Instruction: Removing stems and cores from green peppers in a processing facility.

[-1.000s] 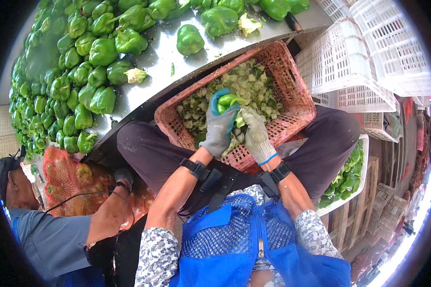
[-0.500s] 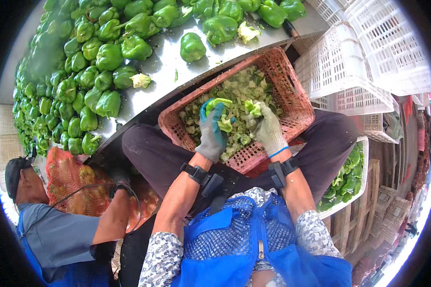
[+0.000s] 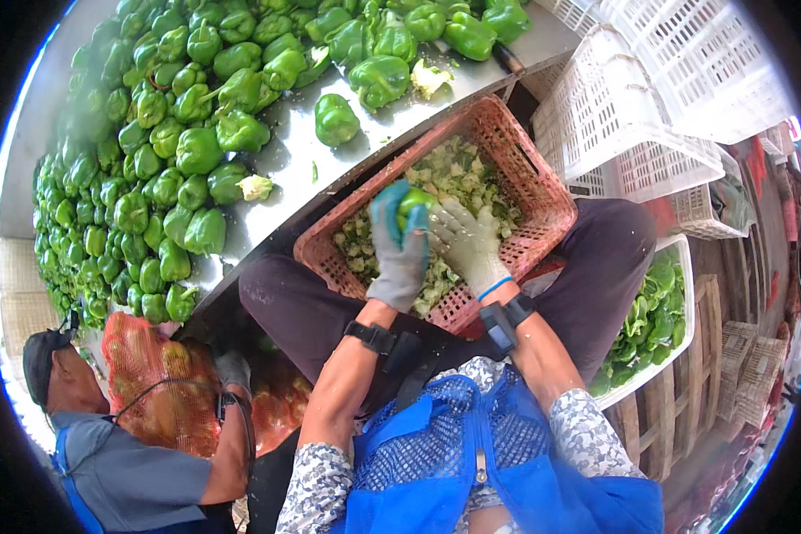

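Note:
My left hand (image 3: 398, 254), in a grey glove with teal fingers, is closed around a piece of green bell pepper (image 3: 416, 206). Close beside it my right hand (image 3: 465, 238), in a pale glove, has its fingers stretched out and holds nothing. Both hands are over a pink perforated plastic basket (image 3: 543, 182) between my legs. Pale green pepper cores and scraps (image 3: 458, 169) cover the basket's bottom. My left fingers hide part of the pepper piece.
Many whole green peppers (image 3: 200, 151) are heaped on a metal table (image 3: 285, 191). White crates (image 3: 636, 107) stand at the upper right. A white tub of green pepper pieces (image 3: 643, 325) sits to the right. At the left, a person (image 3: 133, 463) reaches beside red mesh sacks (image 3: 156, 383).
My right hand has let go of the pale pepper core and spread its fingers. It has come nearer to my left hand, which still holds green pepper. The other person's gloved hand shows more.

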### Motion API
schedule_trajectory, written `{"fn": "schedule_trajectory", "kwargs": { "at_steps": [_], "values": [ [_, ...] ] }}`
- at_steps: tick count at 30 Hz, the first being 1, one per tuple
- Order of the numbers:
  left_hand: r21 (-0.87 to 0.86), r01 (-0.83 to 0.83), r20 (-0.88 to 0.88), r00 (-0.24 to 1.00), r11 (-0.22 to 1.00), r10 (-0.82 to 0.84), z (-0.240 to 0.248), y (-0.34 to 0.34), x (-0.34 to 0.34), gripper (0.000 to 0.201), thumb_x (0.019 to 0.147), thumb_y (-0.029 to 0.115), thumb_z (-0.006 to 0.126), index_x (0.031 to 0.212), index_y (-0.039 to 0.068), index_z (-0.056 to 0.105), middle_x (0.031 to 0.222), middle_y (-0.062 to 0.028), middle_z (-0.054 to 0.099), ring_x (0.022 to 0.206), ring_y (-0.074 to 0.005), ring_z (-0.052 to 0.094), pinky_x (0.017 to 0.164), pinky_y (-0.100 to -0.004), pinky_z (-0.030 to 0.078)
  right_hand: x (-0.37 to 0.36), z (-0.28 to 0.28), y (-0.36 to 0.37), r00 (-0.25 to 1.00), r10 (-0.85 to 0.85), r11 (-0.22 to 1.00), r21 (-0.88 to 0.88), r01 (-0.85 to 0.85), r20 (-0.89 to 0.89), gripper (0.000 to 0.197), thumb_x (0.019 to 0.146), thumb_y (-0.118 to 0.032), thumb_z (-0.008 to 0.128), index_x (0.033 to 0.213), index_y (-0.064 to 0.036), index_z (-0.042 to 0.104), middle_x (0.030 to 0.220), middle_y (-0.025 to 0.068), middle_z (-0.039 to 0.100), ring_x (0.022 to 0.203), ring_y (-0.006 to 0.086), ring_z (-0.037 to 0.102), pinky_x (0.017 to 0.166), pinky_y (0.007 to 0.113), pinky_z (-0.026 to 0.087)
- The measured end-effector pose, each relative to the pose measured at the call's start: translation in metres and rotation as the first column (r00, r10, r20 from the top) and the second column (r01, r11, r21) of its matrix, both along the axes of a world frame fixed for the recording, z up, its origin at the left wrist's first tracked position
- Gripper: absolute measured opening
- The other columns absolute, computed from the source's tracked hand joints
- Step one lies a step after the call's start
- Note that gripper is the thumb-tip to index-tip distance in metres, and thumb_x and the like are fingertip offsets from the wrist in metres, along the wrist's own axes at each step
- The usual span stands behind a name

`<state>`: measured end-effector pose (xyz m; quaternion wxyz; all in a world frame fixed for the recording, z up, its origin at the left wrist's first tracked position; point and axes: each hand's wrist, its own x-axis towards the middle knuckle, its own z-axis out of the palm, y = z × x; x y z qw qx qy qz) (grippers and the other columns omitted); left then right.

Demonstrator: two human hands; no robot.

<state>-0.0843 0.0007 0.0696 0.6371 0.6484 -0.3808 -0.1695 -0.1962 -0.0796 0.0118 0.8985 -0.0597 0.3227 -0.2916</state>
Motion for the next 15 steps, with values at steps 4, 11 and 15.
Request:
{"fn": "schedule_trajectory", "kwargs": {
  "at_steps": [4,11,15],
  "values": [
    [0.051,-0.097,0.534,0.844,0.994,0.055,-0.012,0.004,0.004,0.039,0.103,0.029,0.058,0.134,0.006,0.051,0.126,-0.0121,0.055,0.114,-0.0227,0.055,0.099,-0.0358,0.046,0.010,0.027,0.006,0.929,0.045,0.983,-0.149,-0.107,-0.368,0.086,0.100,-0.072,0.022,0.152,-0.0067,0.038,0.156,0.0169,0.040,0.140,0.0343,0.042,0.114,0.049,0.036],
    [-0.432,-0.002,-0.901,0.043,0.902,-0.432,-0.005,0.001,0.029,0.047,0.100,0.047,0.049,0.130,0.013,0.059,0.129,-0.0126,0.065,0.114,-0.0275,0.064,0.102,-0.0453,0.051,0.014,0.066,-0.006,0.892,-0.143,0.867,-0.489,-0.096,-0.429,0.057,0.104,-0.049,0.048,0.138,-0.0035,0.053,0.122,0.0083,0.063,0.104,0.0182,0.058,0.094,0.033,0.048],
    [-0.418,-0.032,-0.908,0.048,0.908,-0.416,0.004,-0.003,0.022,0.049,0.099,0.048,0.050,0.128,0.009,0.060,0.129,-0.0129,0.065,0.115,-0.0269,0.063,0.104,-0.0441,0.049,0.004,0.095,-0.002,0.723,-0.214,0.482,-0.715,-0.506,-0.656,0.034,0.100,-0.031,0.059,0.120,-0.0041,0.068,0.096,0.0036,0.072,0.081,0.0144,0.066,0.073,0.030,0.054]
  ]
}}
